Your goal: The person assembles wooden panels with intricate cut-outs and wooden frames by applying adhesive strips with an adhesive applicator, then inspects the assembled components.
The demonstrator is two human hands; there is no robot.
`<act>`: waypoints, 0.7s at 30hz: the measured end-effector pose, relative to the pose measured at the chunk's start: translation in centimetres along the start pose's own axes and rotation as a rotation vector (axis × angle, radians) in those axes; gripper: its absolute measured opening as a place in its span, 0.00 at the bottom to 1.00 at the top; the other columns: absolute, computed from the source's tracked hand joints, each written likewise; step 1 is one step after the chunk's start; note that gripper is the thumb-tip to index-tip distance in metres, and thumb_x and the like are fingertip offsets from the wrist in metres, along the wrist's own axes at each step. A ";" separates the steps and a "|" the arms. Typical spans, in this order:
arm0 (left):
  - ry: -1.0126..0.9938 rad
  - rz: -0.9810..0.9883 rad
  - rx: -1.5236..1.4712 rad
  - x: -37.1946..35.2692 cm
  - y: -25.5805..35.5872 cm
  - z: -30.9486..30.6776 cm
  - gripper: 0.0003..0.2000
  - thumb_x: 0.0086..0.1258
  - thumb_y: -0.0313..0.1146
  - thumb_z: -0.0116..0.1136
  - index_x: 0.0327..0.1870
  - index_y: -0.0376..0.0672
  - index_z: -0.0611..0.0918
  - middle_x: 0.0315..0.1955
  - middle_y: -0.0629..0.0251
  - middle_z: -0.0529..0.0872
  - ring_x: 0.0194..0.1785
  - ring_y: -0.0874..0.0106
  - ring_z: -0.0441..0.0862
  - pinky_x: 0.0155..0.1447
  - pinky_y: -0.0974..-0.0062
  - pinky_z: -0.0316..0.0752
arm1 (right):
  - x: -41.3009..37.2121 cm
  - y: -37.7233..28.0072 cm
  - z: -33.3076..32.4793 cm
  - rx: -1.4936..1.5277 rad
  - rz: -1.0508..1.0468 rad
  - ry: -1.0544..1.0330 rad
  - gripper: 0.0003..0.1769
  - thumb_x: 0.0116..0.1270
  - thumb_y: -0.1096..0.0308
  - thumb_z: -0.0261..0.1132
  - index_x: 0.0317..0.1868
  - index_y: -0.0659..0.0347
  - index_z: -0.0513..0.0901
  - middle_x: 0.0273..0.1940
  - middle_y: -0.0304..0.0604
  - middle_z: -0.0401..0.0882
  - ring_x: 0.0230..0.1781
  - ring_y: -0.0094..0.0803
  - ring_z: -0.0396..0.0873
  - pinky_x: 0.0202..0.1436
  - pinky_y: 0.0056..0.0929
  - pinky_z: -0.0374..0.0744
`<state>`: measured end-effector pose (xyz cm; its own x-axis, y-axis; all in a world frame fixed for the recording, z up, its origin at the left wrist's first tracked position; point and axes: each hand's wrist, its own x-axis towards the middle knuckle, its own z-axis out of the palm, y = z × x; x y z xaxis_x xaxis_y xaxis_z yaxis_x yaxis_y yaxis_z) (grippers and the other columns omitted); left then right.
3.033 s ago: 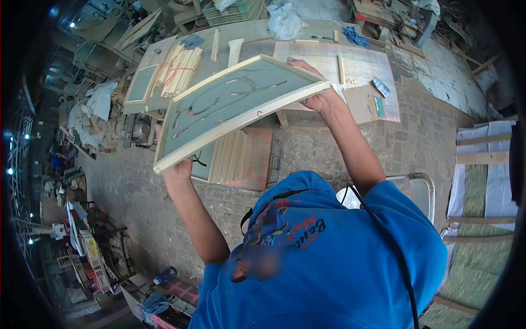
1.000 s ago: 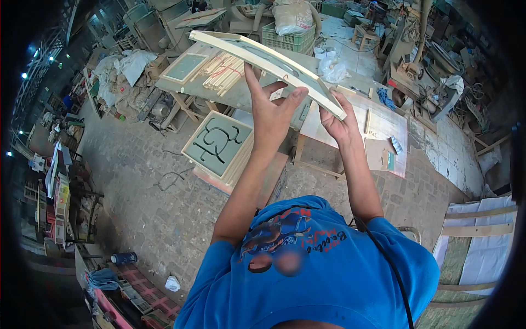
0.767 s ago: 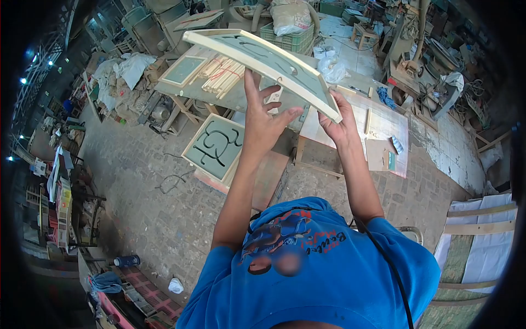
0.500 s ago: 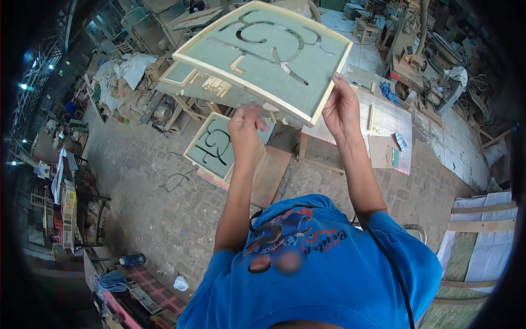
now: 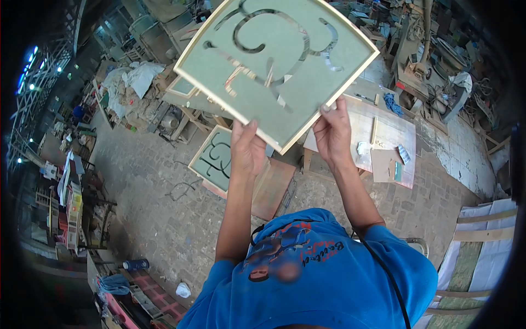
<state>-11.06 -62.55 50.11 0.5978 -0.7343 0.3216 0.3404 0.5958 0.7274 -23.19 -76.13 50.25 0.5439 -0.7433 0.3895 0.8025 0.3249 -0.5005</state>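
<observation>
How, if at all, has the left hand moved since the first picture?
Yes: the left hand has moved rightward, past the lower framed panel.

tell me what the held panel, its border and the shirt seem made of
The panel looks like matte grey-green board, flat and even-toned; painted or not, unclear. Its border seems bare wood, pale and dull. The shirt looks like soft printed fabric, by its folds.

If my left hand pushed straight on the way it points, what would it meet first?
Your left hand would likely meet the framed panel it holds; beyond that, depth is unclear from this view.
</observation>
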 end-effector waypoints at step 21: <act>-0.078 -0.026 -0.162 -1.9 -2.0 -3.9 0.33 0.72 0.27 0.53 0.75 0.41 0.52 0.71 0.55 0.62 0.73 0.59 0.63 0.75 0.52 0.61 | -1.3 -1.1 -2.1 -0.233 -0.036 -0.118 0.32 0.65 0.77 0.58 0.69 0.63 0.59 0.59 0.49 0.75 0.57 0.33 0.76 0.64 0.33 0.71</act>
<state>-10.03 -61.04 45.72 0.5316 -0.7692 0.3547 0.4714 0.6166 0.6306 -25.30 -76.74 48.64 0.5515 -0.6741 0.4913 0.7514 0.1457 -0.6436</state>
